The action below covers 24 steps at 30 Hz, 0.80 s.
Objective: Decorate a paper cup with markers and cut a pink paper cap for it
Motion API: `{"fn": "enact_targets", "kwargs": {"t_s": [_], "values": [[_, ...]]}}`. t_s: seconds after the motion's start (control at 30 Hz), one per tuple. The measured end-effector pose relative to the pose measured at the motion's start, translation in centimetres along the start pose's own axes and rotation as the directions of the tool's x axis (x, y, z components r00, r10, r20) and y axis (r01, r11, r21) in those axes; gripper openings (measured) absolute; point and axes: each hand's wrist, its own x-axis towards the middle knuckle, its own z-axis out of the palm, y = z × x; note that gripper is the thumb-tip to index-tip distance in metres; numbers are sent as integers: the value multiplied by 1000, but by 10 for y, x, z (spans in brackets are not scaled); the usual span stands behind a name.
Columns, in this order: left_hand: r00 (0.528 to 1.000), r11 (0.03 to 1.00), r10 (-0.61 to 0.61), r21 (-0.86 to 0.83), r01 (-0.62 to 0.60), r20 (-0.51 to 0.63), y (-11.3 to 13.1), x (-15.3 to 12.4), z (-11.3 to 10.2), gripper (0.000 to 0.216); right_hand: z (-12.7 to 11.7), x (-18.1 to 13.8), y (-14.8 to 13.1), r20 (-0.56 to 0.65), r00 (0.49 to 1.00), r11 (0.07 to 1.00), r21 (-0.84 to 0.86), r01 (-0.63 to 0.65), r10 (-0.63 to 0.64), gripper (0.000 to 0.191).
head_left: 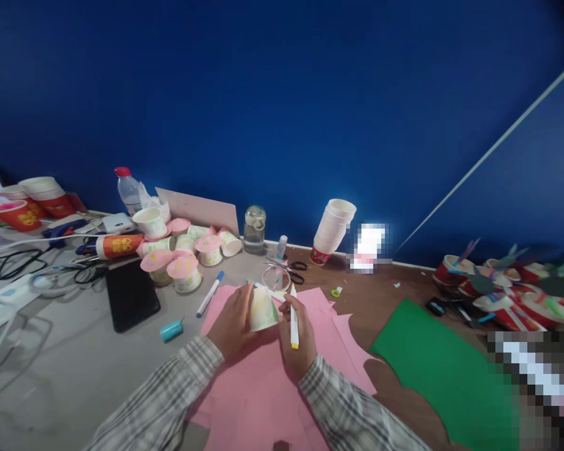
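My left hand (235, 326) is wrapped round the left side of a paper cup (262, 312) with pale yellow and green marks. The cup rests upside down or nearly so over pink paper (263, 401). Between the fingers of my right hand (297, 335) is a white marker (294, 319) with a yellow end, close to the cup's right side. Just beyond the cup lie a roll of clear tape (276, 277) and black-handled scissors (297, 275). A blue-capped marker (210, 294) sits left of my left hand.
Several decorated cups with pink paper tops (184, 266) stand at the left, near a black phone (131, 297) and cables. A glass bottle (254, 230) and a tall cup stack (333, 228) stand by the blue wall. Green paper (444, 369) lies right.
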Motion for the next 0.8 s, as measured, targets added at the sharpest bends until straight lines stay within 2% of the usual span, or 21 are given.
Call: {"fn": "enact_targets", "kwargs": {"t_s": [0.33,0.6,0.7,0.8], "values": [[999,998,-43,-55,42,-1,-4,1,1,96,2,-1,5,-5,998,998,-10,-66,66,47],[988,991,-127,-49,123,-85,1,4,-3,95,8,2,7,-49,995,995,40,-86,88,46],[990,995,-101,-22,100,-100,-4,5,-1,95,6,4,5,-39,995,991,95,-93,97,50],[997,1000,-12,-4,12,-83,-13,5,4,96,-3,12,3,23,996,989,116,-87,85,54]]}}
